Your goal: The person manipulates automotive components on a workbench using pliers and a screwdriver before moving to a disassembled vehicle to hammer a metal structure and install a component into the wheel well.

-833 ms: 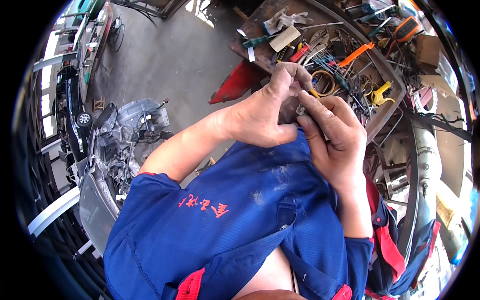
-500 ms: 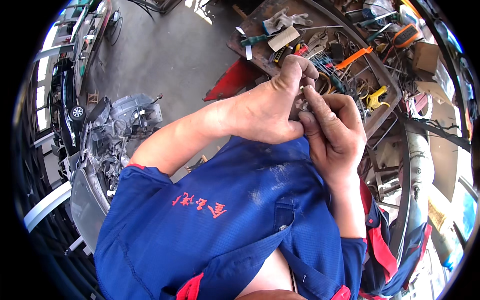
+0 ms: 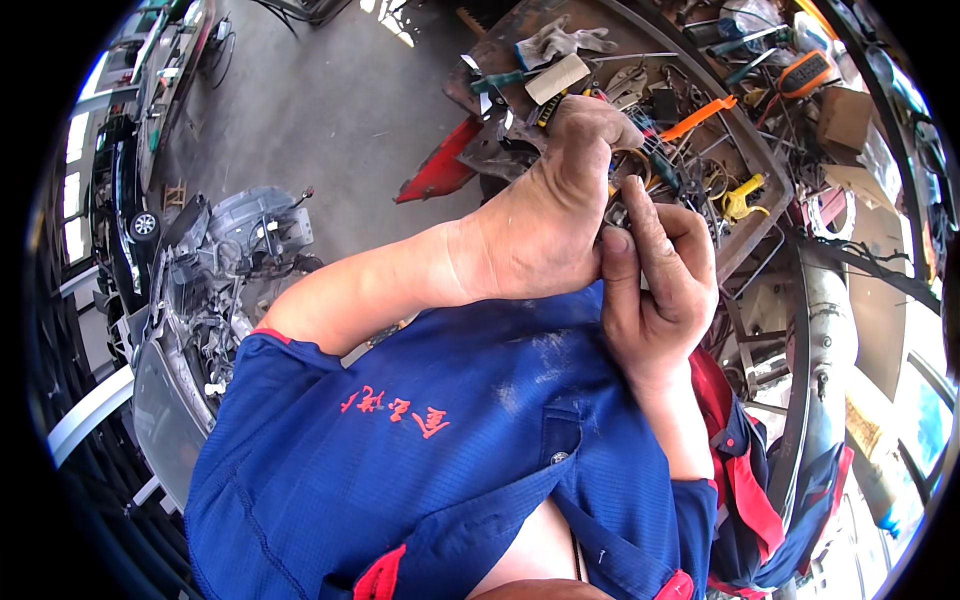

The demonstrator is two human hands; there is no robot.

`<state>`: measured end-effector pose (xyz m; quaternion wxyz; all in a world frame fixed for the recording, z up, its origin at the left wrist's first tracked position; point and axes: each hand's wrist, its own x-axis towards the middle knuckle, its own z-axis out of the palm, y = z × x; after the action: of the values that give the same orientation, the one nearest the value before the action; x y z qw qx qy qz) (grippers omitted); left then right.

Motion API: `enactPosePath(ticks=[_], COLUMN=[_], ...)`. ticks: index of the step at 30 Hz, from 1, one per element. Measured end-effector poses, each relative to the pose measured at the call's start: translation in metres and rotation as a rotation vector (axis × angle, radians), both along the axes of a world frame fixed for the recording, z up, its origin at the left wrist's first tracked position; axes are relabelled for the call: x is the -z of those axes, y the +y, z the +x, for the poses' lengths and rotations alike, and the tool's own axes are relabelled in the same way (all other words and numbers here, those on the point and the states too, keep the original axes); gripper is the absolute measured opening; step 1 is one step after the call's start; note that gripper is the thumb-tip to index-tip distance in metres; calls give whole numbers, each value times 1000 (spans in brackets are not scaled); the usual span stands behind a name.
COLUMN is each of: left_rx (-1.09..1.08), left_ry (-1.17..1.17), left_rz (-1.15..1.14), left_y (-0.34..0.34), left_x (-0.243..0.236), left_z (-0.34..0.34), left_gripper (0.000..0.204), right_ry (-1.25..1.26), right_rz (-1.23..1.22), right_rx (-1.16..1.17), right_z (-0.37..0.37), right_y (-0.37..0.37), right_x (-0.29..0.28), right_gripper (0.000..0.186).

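My two hands meet in front of my chest, above the near edge of a cluttered workbench. My left hand (image 3: 560,205) is bent at the wrist, its fingers curled over toward the right hand and its thumb largely hidden. My right hand (image 3: 665,280) has thumb and forefinger raised close to the left palm, with the other fingers folded in. A small metallic-looking bit (image 3: 617,213) shows in the gap between the hands. It is too small and too covered to name, and which hand bears it is unclear.
On the metal workbench (image 3: 770,195) lie a work glove (image 3: 565,42), a pale block (image 3: 557,79), an orange tool (image 3: 698,118), a yellow trigger-shaped tool (image 3: 742,197) and several hand tools. A red panel (image 3: 440,160) juts out beside it. Stripped car parts (image 3: 250,245) stand at left.
The fingertips have drawn apart: my left fingers lift up and away from the right forefinger. My right hand has moved slightly left and down, and the view has shifted a little.
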<state>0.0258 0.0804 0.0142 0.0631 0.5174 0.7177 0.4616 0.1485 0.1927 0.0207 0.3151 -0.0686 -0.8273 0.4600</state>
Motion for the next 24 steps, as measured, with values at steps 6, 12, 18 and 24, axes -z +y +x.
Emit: enactPosePath(ticks=[6, 12, 18, 24], left_rx=[12, 47, 43, 71], left_ry=[5, -37, -63, -27], left_rz=[59, 42, 114, 66], left_y=[3, 4, 3, 0], left_x=[-3, -5, 1, -1], left_z=[2, 2, 4, 5], left_gripper=[78, 79, 78, 77], right_ry=[8, -22, -34, -133], right_rz=[-17, -164, -69, -480], right_rx=[-3, 31, -20, -92], right_z=[5, 6, 7, 15], right_y=[4, 6, 11, 11], right_x=[-7, -17, -21, -18], right_gripper=[40, 24, 24, 20])
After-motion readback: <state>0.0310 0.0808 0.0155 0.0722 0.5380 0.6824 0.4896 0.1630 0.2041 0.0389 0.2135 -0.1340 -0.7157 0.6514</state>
